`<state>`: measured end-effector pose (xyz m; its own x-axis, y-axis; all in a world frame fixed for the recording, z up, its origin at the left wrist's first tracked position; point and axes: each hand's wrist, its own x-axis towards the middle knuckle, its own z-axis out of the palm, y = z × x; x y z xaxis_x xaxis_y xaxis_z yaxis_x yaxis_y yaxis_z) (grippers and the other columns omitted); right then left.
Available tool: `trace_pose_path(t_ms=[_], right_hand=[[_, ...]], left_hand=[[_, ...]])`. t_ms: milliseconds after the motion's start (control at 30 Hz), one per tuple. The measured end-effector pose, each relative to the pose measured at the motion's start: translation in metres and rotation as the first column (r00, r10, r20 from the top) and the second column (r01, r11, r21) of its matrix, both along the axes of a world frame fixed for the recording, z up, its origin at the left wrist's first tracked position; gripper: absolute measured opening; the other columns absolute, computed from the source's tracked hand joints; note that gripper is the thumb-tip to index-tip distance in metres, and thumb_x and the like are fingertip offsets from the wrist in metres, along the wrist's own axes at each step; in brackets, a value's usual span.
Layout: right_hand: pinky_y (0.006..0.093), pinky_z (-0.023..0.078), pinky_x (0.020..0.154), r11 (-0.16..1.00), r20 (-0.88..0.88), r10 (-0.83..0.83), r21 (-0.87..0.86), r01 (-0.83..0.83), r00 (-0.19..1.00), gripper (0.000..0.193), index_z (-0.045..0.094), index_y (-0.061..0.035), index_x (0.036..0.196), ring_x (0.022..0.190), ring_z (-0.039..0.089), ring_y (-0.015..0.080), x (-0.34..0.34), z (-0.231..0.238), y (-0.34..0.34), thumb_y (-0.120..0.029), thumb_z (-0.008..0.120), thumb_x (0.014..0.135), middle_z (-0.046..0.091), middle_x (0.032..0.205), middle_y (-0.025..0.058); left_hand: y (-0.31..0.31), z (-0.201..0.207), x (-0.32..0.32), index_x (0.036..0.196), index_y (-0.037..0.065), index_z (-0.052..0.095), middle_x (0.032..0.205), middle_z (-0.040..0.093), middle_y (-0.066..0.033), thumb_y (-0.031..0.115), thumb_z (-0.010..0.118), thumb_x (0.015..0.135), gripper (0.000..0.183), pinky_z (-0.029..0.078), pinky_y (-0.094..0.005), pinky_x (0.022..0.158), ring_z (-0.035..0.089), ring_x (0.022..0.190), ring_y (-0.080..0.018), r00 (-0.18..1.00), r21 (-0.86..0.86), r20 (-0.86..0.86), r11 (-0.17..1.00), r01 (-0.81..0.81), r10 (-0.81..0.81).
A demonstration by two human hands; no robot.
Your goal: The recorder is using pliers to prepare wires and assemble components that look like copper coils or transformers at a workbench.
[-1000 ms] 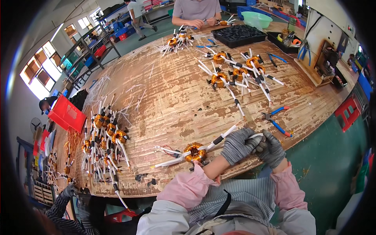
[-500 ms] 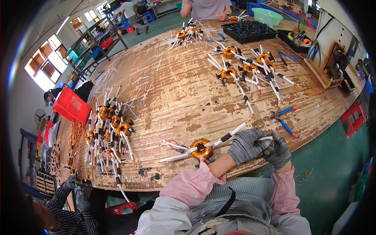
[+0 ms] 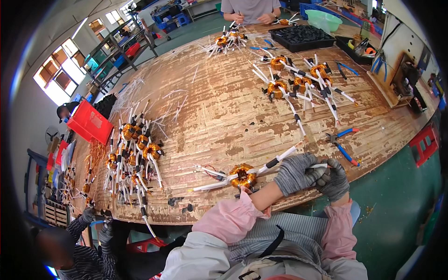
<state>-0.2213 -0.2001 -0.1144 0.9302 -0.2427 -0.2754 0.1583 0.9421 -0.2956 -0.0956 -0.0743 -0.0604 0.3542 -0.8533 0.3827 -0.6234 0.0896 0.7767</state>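
At the near table edge, my left hand [image 3: 296, 175], in a grey knit glove, is closed around a white-sleeved wire lead of a copper-wound ring coil [image 3: 242, 176]. My right hand [image 3: 334, 180], gloved alike, is closed against the left fingertips. A white sleeve end [image 3: 320, 165] sticks out between the two hands; the right fingers pinch at it, their tips partly hidden. The coil lies flat left of my hands. One lead with a black band [image 3: 271, 163] points up and right from it, and other white leads spread left.
Blue-and-red-handled cutters [image 3: 343, 145] lie right of my hands. Finished-looking coils [image 3: 277, 88] sit beyond, with another pile [image 3: 135, 154] at left. A black tray of black pieces [image 3: 302, 36] stands at the back. A co-worker's gloved hands [image 3: 106, 228] are at lower left; another person [image 3: 252, 11] sits opposite.
My hands stay together on the lead with hardly any movement. The whole view has shifted slightly. At lower left the co-worker's head and hands have moved; the person opposite has lowered a hand.
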Motion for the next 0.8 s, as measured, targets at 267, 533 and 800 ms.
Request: trace_pose_path(t_ms=[267, 533, 800], right_hand=[[0.0303, 0.036, 0.048, 0.988, 0.154, 0.154, -0.024, -0.152, 0.976, 0.022, 0.058, -0.0084, 0.08, 0.048, 0.037, 0.0124, 0.004, -0.001, -0.004, -0.028, 0.051, 0.087, 0.039, 0.054, -0.0028], [0.0333, 0.043, 0.052, 0.993, 0.047, 0.093, 0.063, -0.096, 0.995, 0.019, 0.059, -0.0074, 0.086, 0.054, 0.046, 0.0163, -0.002, 0.002, 0.001, -0.026, 0.053, 0.085, 0.049, 0.061, 0.0022], [0.036, 0.041, 0.059, 0.974, 0.138, 0.227, -0.058, -0.221, 0.964, 0.034, 0.057, -0.0059, 0.066, 0.056, 0.045, 0.0223, -0.002, 0.019, -0.001, -0.03, 0.047, 0.088, 0.046, 0.057, 0.0064]], left_hand=[[-0.001, 0.001, 0.0, 0.082, 0.007, 0.062, 0.064, 0.056, -0.0106, 0.029, 0.067, 0.078, 0.023, 0.046, -0.0347, 0.053, 0.059, 0.058, -0.0267, 0.987, 0.005, -0.156, 0.999, 0.033, -0.032], [0.0, -0.002, 0.001, 0.083, 0.008, 0.063, 0.065, 0.057, -0.0107, 0.027, 0.068, 0.077, 0.021, 0.046, -0.0342, 0.052, 0.058, 0.058, -0.0256, 1.0, -0.029, 0.018, 1.0, 0.0, 0.001], [0.002, 0.006, 0.0, 0.088, 0.006, 0.065, 0.07, 0.061, -0.0099, 0.023, 0.067, 0.079, 0.02, 0.05, -0.0298, 0.058, 0.063, 0.063, -0.0214, 0.993, 0.029, -0.104, 0.998, 0.061, -0.058]])
